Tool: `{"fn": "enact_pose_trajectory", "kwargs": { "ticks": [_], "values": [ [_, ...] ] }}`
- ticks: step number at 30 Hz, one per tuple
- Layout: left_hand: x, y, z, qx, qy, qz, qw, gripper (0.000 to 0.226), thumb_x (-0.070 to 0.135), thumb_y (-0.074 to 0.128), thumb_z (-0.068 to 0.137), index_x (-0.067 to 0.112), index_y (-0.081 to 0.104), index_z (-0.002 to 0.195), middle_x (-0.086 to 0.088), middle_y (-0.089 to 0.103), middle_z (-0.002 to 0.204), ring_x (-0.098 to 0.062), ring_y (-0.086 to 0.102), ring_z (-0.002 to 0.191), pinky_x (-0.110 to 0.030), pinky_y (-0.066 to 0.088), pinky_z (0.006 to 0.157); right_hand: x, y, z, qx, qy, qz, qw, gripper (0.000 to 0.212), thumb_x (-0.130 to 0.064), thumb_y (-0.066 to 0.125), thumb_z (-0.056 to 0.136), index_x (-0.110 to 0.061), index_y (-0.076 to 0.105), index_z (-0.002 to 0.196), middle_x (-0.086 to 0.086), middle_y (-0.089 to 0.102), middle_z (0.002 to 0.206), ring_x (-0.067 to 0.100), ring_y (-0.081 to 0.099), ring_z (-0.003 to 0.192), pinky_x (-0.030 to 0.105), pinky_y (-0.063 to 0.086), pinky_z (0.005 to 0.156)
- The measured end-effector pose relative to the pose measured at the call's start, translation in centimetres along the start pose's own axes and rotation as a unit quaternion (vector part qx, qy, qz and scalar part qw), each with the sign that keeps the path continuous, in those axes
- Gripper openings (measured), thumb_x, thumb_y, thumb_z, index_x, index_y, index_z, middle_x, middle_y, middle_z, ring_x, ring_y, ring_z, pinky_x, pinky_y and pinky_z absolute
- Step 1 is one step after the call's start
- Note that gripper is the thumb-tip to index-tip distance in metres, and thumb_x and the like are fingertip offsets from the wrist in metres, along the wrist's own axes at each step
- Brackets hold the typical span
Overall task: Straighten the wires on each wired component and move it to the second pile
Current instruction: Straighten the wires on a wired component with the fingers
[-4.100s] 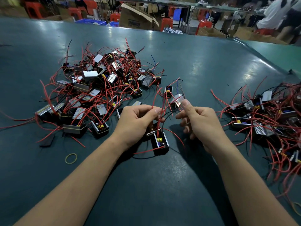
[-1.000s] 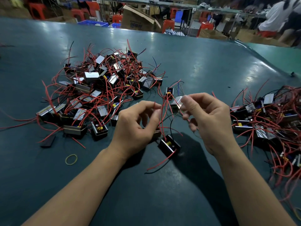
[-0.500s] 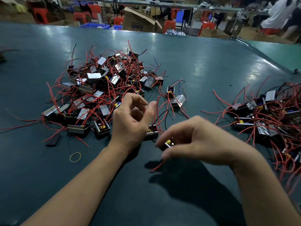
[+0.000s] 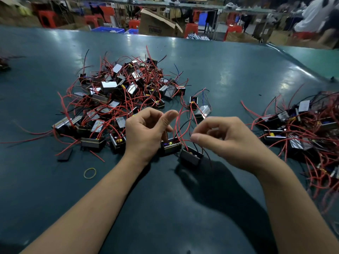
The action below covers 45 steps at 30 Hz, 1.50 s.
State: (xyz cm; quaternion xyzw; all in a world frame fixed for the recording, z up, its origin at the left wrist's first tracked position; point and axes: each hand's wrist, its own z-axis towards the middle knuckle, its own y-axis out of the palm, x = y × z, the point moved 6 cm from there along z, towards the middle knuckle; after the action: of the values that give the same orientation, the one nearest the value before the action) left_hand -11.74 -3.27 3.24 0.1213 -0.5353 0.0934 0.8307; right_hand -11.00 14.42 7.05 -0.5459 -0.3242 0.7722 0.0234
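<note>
Nearest you, on the desk (image 4: 165, 208), sits the component (image 4: 190, 157) you are working, a small black box with red and black wires (image 4: 180, 128) rising from it. Take it as the landmark.

Just above and right of it, your right hand (image 4: 227, 142) curls, thumb and fingertips drawn together at the wires; whether it actually pinches one, I cannot tell. Left of it, your left hand (image 4: 146, 132) is loosely curled, thumb up, over a second box (image 4: 170, 146); nothing plainly gripped.

Advice: pin the box with the left, draw each wire through the right from base to tip, one at a time.

A rubber band (image 4: 89, 173) lies farther left. Beyond and left, the unsorted pile (image 4: 117, 99). Well to the right, the second pile (image 4: 300, 129), the destination.
</note>
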Motion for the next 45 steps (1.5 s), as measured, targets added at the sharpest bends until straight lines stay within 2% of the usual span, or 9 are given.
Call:
{"fn": "enact_pose_trajectory", "kwargs": {
  "ticks": [2,7,12,16,21,28,36,40,45],
  "values": [
    [-0.1,-0.1,0.1,-0.007,-0.022,-0.025,0.999,0.031,0.039,0.072,0.077,0.01,0.061,0.07,-0.002,0.066,0.057,-0.013,0.053,0.04,-0.019,0.041,0.043,0.9,-0.7,0.2,0.033,0.026,0.065,0.997,0.012,-0.007,0.067,0.089,-0.016,0.067,0.081,-0.013,0.055,0.056,0.003,0.045,0.048,0.012,0.035,0.045],
    [-0.2,0.1,0.4,-0.055,-0.079,-0.109,0.989,0.026,0.033,0.066,0.08,0.008,0.06,0.074,-0.001,0.064,0.058,-0.01,0.051,0.039,-0.019,0.038,0.038,1.8,-2.0,0.5,0.105,0.023,0.111,0.988,0.021,0.005,0.061,0.088,-0.015,0.065,0.089,-0.004,0.058,0.069,0.014,0.056,0.051,0.023,0.039,0.038],
    [-0.4,0.7,0.3,-0.132,-0.11,-0.174,0.97,0.01,0.018,0.075,0.072,0.011,0.071,0.077,-0.008,0.071,0.07,-0.013,0.059,0.052,-0.023,0.048,0.052,2.2,-1.6,0.8,0.098,0.023,0.158,0.982,0.014,0.0,0.059,0.084,-0.013,0.062,0.091,-0.001,0.059,0.064,0.018,0.056,0.047,0.023,0.041,0.038],
    [-0.4,1.6,-0.4,-0.184,-0.107,-0.113,0.97,0.015,0.014,0.079,0.065,0.011,0.077,0.08,-0.008,0.073,0.074,-0.014,0.061,0.062,-0.022,0.049,0.059,2.0,-1.0,0.9,0.082,0.011,0.198,0.977,0.008,-0.001,0.062,0.091,-0.008,0.06,0.087,0.007,0.063,0.063,0.024,0.061,0.05,0.024,0.045,0.04],
    [0.3,2.7,-1.4,-0.219,-0.064,-0.046,0.973,0.022,0.012,0.076,0.068,0.005,0.075,0.088,-0.005,0.075,0.079,-0.012,0.069,0.074,-0.021,0.055,0.073,1.7,-0.5,0.8,0.035,0.027,0.273,0.961,0.016,-0.01,0.069,0.076,-0.001,0.06,0.085,0.016,0.07,0.072,0.027,0.069,0.062,0.025,0.054,0.054],
    [0.7,2.5,-1.6,-0.211,-0.053,-0.051,0.975,0.015,0.012,0.067,0.079,0.004,0.073,0.09,-0.005,0.075,0.078,-0.011,0.069,0.072,-0.018,0.052,0.067,1.3,-0.4,0.8,0.045,0.001,0.24,0.97,0.024,-0.006,0.075,0.067,0.002,0.059,0.083,0.009,0.07,0.074,0.016,0.066,0.065,0.022,0.049,0.052],
    [-0.7,0.7,0.2,-0.132,-0.11,-0.091,0.981,0.002,0.004,0.06,0.089,0.004,0.061,0.088,-0.016,0.074,0.082,-0.014,0.059,0.058,-0.021,0.045,0.054,2.1,-0.8,0.9,0.05,0.02,0.23,0.972,0.027,-0.001,0.074,0.068,-0.008,0.065,0.093,0.002,0.065,0.074,0.017,0.062,0.068,0.024,0.053,0.06],
    [-1.1,0.1,0.7,-0.083,-0.138,-0.126,0.979,0.002,0.009,0.054,0.077,0.008,0.054,0.079,-0.012,0.07,0.076,-0.016,0.055,0.054,-0.025,0.039,0.05,2.5,-1.7,0.9,0.074,0.031,0.204,0.976,0.026,0.012,0.069,0.077,-0.008,0.067,0.092,0.004,0.065,0.075,0.019,0.065,0.068,0.024,0.053,0.059],
    [-1.6,-0.5,0.8,-0.044,-0.161,-0.122,0.978,0.004,0.009,0.05,0.069,0.01,0.053,0.072,-0.004,0.052,0.061,-0.016,0.044,0.049,-0.021,0.031,0.045,2.7,-2.1,0.9,0.074,0.037,0.205,0.975,0.027,0.016,0.064,0.08,-0.006,0.067,0.095,0.008,0.065,0.077,0.018,0.064,0.067,0.023,0.052,0.057]
  ]
}}
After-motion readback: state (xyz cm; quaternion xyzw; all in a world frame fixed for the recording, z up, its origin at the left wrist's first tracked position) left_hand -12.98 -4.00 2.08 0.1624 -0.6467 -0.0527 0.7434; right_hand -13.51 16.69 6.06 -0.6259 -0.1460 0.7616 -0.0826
